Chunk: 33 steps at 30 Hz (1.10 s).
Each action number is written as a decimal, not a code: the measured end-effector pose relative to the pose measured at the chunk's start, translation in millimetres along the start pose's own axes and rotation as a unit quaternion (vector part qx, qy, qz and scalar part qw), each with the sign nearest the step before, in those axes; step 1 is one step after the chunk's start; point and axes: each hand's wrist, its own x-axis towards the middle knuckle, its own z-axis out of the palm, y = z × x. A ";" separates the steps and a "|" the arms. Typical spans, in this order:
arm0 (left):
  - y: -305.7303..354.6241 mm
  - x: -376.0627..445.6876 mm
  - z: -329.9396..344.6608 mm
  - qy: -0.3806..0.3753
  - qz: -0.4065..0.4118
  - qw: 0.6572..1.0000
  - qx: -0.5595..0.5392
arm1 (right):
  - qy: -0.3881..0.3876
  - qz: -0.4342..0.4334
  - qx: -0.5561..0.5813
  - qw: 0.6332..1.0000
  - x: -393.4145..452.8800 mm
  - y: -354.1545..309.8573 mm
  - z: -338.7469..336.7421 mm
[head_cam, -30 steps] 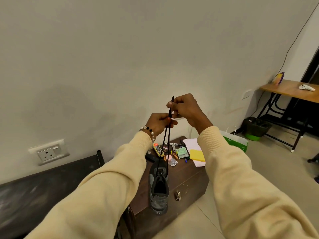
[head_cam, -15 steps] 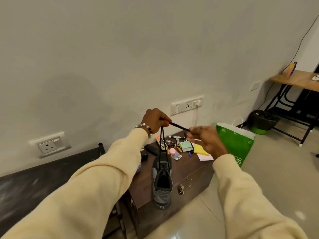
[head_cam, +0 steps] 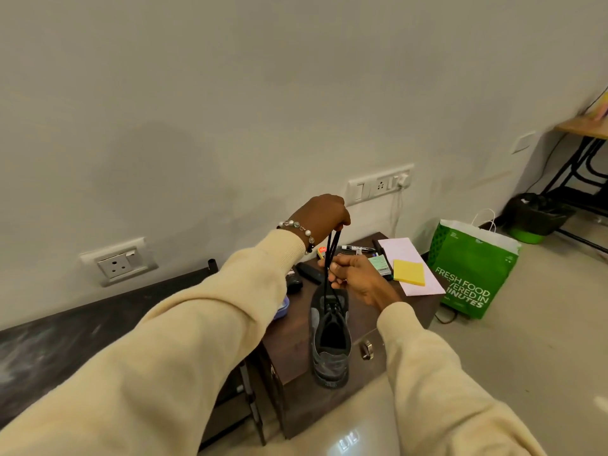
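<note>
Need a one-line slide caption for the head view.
Left hand holds the laces of a grey shoe up taut; right hand grips them lower down.

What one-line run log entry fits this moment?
left hand: holds laces up | right hand: pinches laces lower | shoe: on chest

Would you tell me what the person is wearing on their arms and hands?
Both arms wear long cream sleeves, the left sleeve and the right sleeve, each ending in a cuff at the wrist. A bracelet of pale and dark beads circles the left wrist behind the left hand. The right hand wears no glove.
</note>
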 end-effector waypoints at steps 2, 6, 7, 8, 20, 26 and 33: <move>-10.7 -4.7 5.4 0.019 -0.028 0.999 -0.037 | -0.010 -0.022 -0.034 0.999 -0.5 -3.4 -1.7; -53.1 -23.6 40.7 0.088 -0.153 0.974 -0.139 | -0.012 -0.042 -0.135 0.990 2.6 -12.3 -15.1; -61.5 -29.5 56.8 0.104 -0.189 0.958 -0.186 | -0.008 -0.044 -0.186 0.981 3.3 -17.0 -17.7; -66.0 -36.0 75.1 0.110 -0.235 0.931 -0.255 | -0.005 -0.050 -0.249 0.967 4.9 -21.3 -19.7; -14.0 -41.6 183.6 0.016 -0.298 0.819 -0.491 | -0.056 -0.029 -0.509 0.858 42.6 -31.3 -11.6; -21.8 -46.6 181.7 -0.059 -0.275 0.771 -0.571 | -0.046 -0.012 -0.418 0.907 52.0 -27.7 -2.8; -21.6 -39.3 188.2 0.024 -0.366 0.740 -0.564 | 0.079 0.014 -0.112 0.990 42.3 1.1 -8.8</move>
